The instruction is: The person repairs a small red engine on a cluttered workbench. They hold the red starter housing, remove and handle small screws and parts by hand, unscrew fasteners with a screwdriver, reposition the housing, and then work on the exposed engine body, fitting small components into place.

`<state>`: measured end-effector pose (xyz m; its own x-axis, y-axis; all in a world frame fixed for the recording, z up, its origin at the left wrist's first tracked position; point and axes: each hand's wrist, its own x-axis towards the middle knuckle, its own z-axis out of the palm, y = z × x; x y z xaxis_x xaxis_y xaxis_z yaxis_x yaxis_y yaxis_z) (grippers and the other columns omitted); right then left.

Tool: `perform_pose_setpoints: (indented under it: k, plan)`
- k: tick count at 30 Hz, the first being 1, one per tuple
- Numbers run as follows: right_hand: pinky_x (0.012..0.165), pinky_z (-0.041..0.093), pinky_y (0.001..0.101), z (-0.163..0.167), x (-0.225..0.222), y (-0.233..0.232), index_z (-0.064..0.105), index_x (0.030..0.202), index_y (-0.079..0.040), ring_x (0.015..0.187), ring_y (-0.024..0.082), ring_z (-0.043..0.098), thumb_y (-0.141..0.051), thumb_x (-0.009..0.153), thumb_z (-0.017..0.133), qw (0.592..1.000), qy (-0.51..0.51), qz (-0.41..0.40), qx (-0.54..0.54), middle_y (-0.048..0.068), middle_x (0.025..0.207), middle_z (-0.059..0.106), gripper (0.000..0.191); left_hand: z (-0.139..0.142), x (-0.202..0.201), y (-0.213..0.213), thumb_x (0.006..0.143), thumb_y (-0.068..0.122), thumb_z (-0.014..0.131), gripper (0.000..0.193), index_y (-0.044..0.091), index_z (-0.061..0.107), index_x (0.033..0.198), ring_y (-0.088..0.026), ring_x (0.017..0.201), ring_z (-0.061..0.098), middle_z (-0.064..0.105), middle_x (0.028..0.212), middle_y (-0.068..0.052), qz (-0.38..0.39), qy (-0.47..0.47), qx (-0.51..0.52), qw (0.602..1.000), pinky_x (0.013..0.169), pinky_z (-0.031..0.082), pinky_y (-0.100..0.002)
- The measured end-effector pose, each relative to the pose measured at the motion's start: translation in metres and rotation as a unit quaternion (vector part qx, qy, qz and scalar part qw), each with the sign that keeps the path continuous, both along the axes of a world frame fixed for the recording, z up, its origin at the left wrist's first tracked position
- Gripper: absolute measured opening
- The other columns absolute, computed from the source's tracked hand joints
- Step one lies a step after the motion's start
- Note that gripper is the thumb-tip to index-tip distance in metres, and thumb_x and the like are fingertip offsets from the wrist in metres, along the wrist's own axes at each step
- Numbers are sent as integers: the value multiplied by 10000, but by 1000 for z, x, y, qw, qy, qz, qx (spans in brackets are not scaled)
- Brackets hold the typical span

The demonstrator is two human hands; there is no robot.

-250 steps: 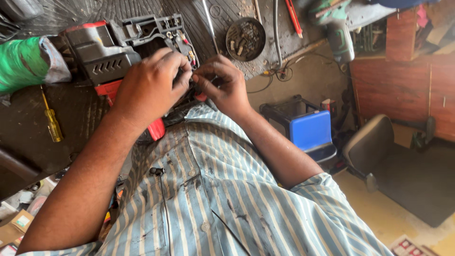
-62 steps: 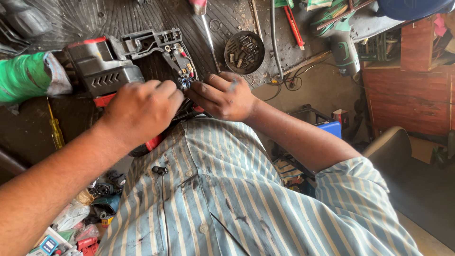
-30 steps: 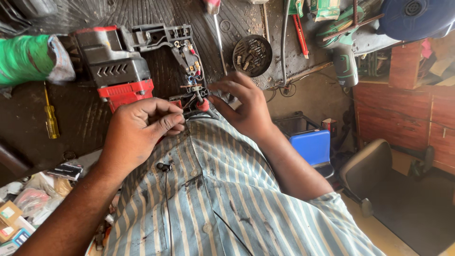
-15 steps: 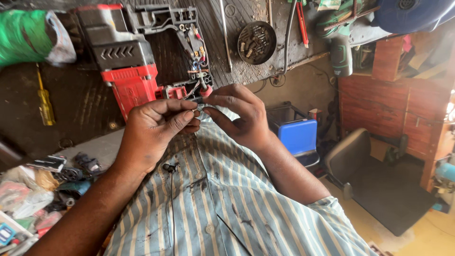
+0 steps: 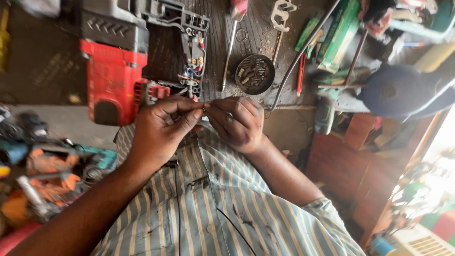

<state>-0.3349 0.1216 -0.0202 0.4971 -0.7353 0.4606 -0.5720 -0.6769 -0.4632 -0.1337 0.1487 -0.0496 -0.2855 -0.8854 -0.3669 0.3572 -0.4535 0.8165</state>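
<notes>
The red power tool (image 5: pixel 113 71) is laid open on the dark workbench (image 5: pixel 47 71), close to its near edge, with one half of the handle casing removed and the switch and coloured wiring (image 5: pixel 194 61) exposed. A very small part, too small to be identified, is pinched between thumb and forefinger of the left hand (image 5: pixel 163 128), and the same spot is met by the narrowed fingertips of the right hand (image 5: pixel 237 121), just above the near edge of the bench and just below the open handle. Disassembly is judged to be done; the wiring is not yet tucked back and the casing is not yet closed. A round tin of screws (image 5: pixel 255 73) is seen just beside the tool, and a long screwdriver (image 5: pixel 230 52) is left lying between them, untouched. Further tools are piled toward the far right corner.
</notes>
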Motion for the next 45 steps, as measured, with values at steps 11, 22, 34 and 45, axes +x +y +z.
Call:
perform_pose_setpoints:
  k: [11, 22, 34, 45]
  plan:
    - [706, 560, 352, -2, -17, -58, 750, 1045, -66, 891, 203, 718, -84, 834, 876, 979, 23, 202, -12, 41, 1020, 689, 247, -17, -22, 13, 959, 69, 722, 188, -39, 714, 1112, -108, 841, 732, 752, 970, -87, 142, 6, 67, 988, 776, 652, -266]
    - [776, 594, 315, -7, 2, -44, 759, 1059, -61, 900, 196, 743, -27, 895, 848, 990, 24, 63, 127, 57, 1040, 700, 190, -11, -50, 11, 1017, 64, 696, 166, -27, 719, 1154, -60, 843, 702, 755, 1026, -65, 284, -52, -1, 957, 765, 632, -226]
    - [825, 597, 339, -8, -6, -41, 752, 1086, -62, 961, 220, 738, -57, 881, 872, 986, 18, 82, 142, 63, 1067, 701, 238, -8, -53, 16, 1024, 74, 687, 150, -28, 735, 1123, -43, 806, 690, 756, 944, -42, 274, -57, 30, 960, 738, 586, -192]
    - [794, 591, 353, -13, -8, -41, 735, 1040, -71, 938, 222, 725, -52, 866, 869, 987, -13, 75, 141, 57, 1048, 692, 221, 18, -46, 12, 1031, 51, 698, 137, -21, 730, 1144, -51, 857, 681, 716, 1084, -70, 209, -275, -89, 934, 668, 536, -175]
